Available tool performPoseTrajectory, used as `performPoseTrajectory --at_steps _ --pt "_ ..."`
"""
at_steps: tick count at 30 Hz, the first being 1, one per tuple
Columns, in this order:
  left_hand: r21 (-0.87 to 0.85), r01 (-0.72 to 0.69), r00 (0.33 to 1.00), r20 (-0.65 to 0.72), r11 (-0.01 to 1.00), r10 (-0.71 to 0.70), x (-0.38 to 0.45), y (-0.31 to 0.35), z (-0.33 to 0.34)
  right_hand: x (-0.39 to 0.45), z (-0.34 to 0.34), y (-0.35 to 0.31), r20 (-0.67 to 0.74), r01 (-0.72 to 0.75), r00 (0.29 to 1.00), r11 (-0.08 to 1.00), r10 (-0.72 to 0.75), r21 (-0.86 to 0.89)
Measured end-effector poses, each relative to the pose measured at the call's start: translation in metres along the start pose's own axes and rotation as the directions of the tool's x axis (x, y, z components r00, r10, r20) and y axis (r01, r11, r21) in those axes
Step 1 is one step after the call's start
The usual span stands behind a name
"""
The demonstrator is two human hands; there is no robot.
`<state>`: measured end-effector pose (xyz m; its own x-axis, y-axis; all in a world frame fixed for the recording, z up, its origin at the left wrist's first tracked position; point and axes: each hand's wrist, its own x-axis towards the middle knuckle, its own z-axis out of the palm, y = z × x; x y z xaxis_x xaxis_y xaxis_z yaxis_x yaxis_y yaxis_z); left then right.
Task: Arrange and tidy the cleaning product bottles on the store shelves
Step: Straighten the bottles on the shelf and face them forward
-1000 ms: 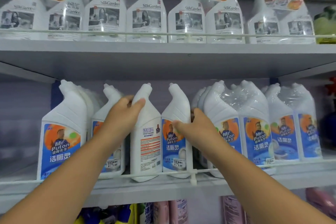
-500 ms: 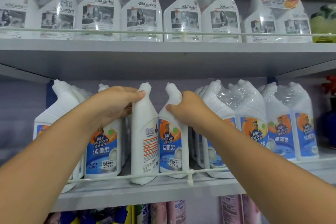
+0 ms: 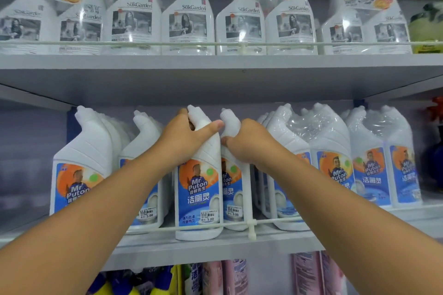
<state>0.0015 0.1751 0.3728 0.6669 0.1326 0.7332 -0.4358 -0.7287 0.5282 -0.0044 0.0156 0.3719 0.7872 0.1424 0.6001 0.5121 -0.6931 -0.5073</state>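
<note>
White Mr Puton toilet-cleaner bottles with blue and orange labels stand in a row on the middle shelf (image 3: pixel 215 246). My left hand (image 3: pixel 189 136) grips the neck of the middle bottle (image 3: pixel 199 189), whose front label faces me. My right hand (image 3: pixel 249 143) holds the shoulder of the neighbouring bottle (image 3: pixel 231 184) just to its right, below its cap. Two more single bottles (image 3: pixel 81 163) stand at the left, partly behind my left forearm. Shrink-wrapped twin packs (image 3: pixel 335 165) fill the right side of the shelf.
A thin white wire rail (image 3: pixel 251 222) runs along the shelf front. The upper shelf carries SukGarden spray bottle twin packs (image 3: pixel 189 21) behind its own rail. Pink and yellow bottles (image 3: pixel 213 278) show on the shelf below. The far left of the middle shelf holds nothing.
The middle bottle has been turned from its back label to its front label facing me. Both hands slid up to the bottle necks, and the view shifted slightly.
</note>
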Motion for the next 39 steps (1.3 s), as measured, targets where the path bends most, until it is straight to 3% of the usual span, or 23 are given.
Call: performPoseTrajectory --at_steps 5,15,19,31,33,36,39 --pt "0.012 -0.049 0.996 -0.068 0.999 0.049 -0.005 -0.002 -0.006 0.009 0.005 0.010 -0.021 -0.053 0.998 0.995 0.054 0.080" --pt "0.243 0.028 0.982 -0.189 0.970 0.019 -0.001 -0.029 -0.055 0.023 0.010 0.021 -0.008 -0.050 0.999 0.987 0.052 0.151" --pt "0.255 0.104 0.972 -0.232 0.961 -0.044 0.001 -0.033 -0.066 0.027 0.011 0.023 0.052 -0.083 0.996 0.967 0.072 0.240" --pt "0.372 0.162 0.983 -0.140 0.914 -0.117 0.010 -0.036 -0.078 0.025 0.012 0.025 0.184 -0.062 0.983 0.903 -0.019 0.426" --pt "0.454 0.116 0.986 -0.162 0.883 -0.046 0.005 -0.035 -0.082 0.025 0.013 0.025 0.214 -0.069 0.976 0.882 -0.037 0.466" --pt "0.582 -0.013 0.959 -0.224 0.813 0.176 -0.008 -0.041 -0.092 0.023 0.016 0.026 0.275 -0.098 0.959 0.831 -0.068 0.548" --pt "0.485 -0.087 0.939 -0.253 0.870 0.235 -0.029 -0.059 -0.109 0.021 0.025 0.028 0.277 -0.102 0.956 0.776 -0.097 0.622"
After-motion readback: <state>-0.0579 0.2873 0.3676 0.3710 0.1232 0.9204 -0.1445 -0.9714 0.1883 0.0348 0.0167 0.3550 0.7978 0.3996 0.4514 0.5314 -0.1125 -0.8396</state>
